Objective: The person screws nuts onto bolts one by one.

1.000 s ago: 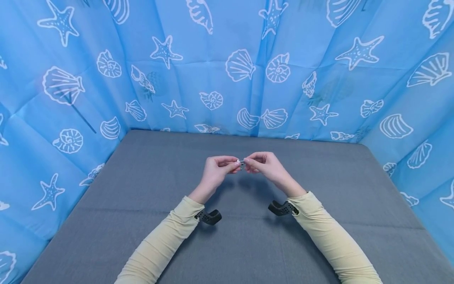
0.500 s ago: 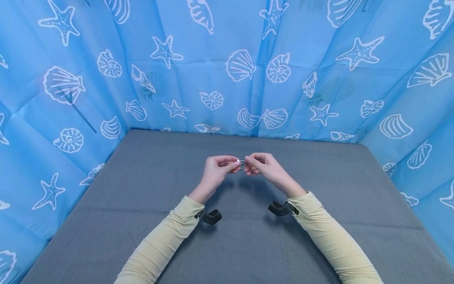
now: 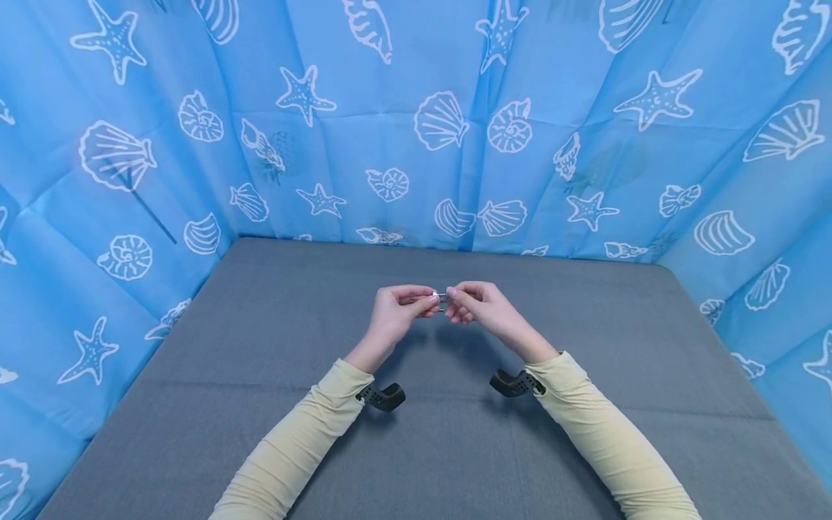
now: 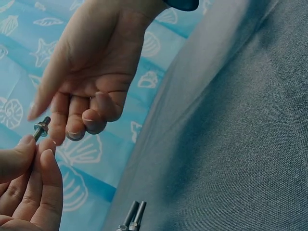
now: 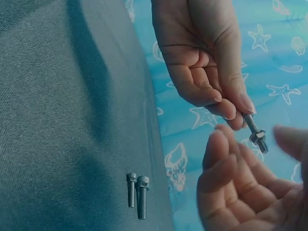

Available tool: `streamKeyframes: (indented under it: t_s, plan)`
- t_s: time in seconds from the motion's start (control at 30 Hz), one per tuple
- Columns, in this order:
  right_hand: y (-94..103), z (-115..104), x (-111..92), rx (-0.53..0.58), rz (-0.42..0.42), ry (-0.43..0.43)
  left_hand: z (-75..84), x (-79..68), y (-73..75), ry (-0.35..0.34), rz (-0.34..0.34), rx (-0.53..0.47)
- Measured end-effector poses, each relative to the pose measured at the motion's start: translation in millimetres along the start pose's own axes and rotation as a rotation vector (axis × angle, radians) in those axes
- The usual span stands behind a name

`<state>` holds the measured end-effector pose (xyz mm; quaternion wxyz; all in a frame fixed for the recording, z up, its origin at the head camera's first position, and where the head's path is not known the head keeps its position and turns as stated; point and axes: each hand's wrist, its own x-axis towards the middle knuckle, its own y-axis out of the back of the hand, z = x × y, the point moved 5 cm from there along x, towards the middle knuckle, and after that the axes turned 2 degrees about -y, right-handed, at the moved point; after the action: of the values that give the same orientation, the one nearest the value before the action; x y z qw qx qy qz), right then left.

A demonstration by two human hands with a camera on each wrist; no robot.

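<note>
My left hand (image 3: 393, 310) pinches a metal bolt (image 5: 251, 124) between thumb and fingers above the grey table, its threaded end pointing toward my right hand (image 3: 487, 303). A nut (image 5: 257, 135) sits on the bolt's thread, short of the tip. In the right wrist view, the right thumb and fingers stand apart on either side of the nut and bolt end, with a gap between. The left wrist view also shows the nut (image 4: 41, 128) just beyond the left fingertips, near the right thumb and forefinger. The left fingers cover the bolt's other end.
Two more bolts lie side by side on the table, a thinner one (image 5: 131, 190) and a thicker one (image 5: 143, 197). The grey table (image 3: 292, 433) is edged at the back and sides by a blue curtain (image 3: 390, 144) with shell prints. Dark wrist mounts (image 3: 383, 396) hang below both sleeves.
My right hand shifts slightly at the bolt's end, moving a little away and then back toward the left hand. The left hand stays nearly still with the bolt.
</note>
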<state>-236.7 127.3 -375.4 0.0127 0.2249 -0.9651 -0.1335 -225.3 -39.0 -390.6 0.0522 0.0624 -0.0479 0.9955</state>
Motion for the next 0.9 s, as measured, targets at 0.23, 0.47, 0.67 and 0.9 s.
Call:
streamKeyframes:
  t_s: [0.23,0.47,0.67,0.9]
  plan:
    - [1.9,-0.3,1.4,0.023,0.017,0.051,1.5,-0.2,0.0,-0.004,-0.010,0.002]
    - [-0.2,3.4,2.0,0.017,-0.003,-0.009,-1.5,-0.7,-0.2,0.017,-0.009,0.003]
    - [0.4,1.5,1.7,0.046,0.011,0.042,-0.1,-1.4,0.0,0.009,-0.012,-0.011]
    - [0.0,3.3,1.7,0.035,0.015,-0.009,-0.3,-1.5,-0.6,0.003,-0.018,-0.015]
